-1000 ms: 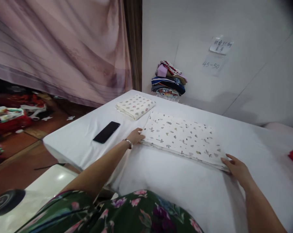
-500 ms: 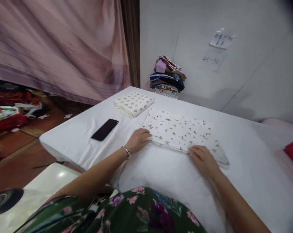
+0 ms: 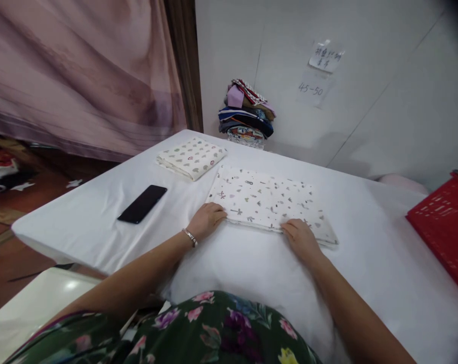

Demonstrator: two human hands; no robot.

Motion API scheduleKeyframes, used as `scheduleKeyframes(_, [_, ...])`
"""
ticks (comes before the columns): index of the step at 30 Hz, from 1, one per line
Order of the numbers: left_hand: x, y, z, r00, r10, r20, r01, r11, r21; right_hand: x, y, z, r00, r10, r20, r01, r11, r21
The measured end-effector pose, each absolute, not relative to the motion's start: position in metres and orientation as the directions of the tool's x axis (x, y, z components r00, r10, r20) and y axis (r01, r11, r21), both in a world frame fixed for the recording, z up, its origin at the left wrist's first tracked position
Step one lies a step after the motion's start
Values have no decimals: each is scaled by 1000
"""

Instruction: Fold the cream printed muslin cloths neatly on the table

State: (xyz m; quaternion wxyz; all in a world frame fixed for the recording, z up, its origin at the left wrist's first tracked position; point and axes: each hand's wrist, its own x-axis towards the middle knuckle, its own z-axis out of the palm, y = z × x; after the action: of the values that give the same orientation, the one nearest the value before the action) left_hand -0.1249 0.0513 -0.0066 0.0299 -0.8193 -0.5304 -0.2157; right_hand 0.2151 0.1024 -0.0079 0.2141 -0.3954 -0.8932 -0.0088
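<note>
A folded white cloth (image 3: 266, 196) with small grey plant prints lies flat on the white-covered table (image 3: 369, 263) before me. My left hand (image 3: 206, 218), with a silver bracelet at the wrist, grips its near left corner, fingers bent over the edge. Farther right along the same near edge, my right hand (image 3: 300, 236) pinches the cloth between thumb and fingers; the thumb is partly hidden. Behind and to the left sits another folded cloth (image 3: 193, 156), cream with grey and red prints. A black phone (image 3: 142, 203) rests on the table left of my left hand.
A stack of folded clothes (image 3: 246, 114) stands past the table's far edge, by the wall. At right is a red plastic basket (image 3: 447, 227). A pink curtain (image 3: 84, 76) hangs at the left. Below left is a white stool-like surface (image 3: 42, 293).
The view has turned to the right, showing more of the red basket. Both hands stay at the cloth's near edge; the right hand has shifted slightly along it.
</note>
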Motion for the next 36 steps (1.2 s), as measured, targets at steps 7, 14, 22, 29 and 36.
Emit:
scheduleKeyframes(7, [-125, 47, -6, 343, 848, 404, 880, -440, 176, 217, 100, -14, -618, 691, 376, 708, 697, -116])
scheduleKeyframes(14, [-147, 30, -4, 195, 868, 458, 934, -306, 182, 219, 101, -18, -609, 670, 425, 693, 710, -126])
scheduleKeyframes(22, [-152, 17, -7, 56, 944, 326, 939, -160, 303, 224, 105, -28, -612, 666, 427, 677, 720, -153])
scheduleKeyframes(29, [-158, 25, 3, -159, 949, 273, 794, -42, 606, 231, 106, -26, -497, 795, 347, 680, 606, -413])
scheduleKeyframes(36, [-143, 76, 25, -48, 917, 395, 883, -146, 446, 269, 143, -28, -286, 860, 423, 768, 470, -435])
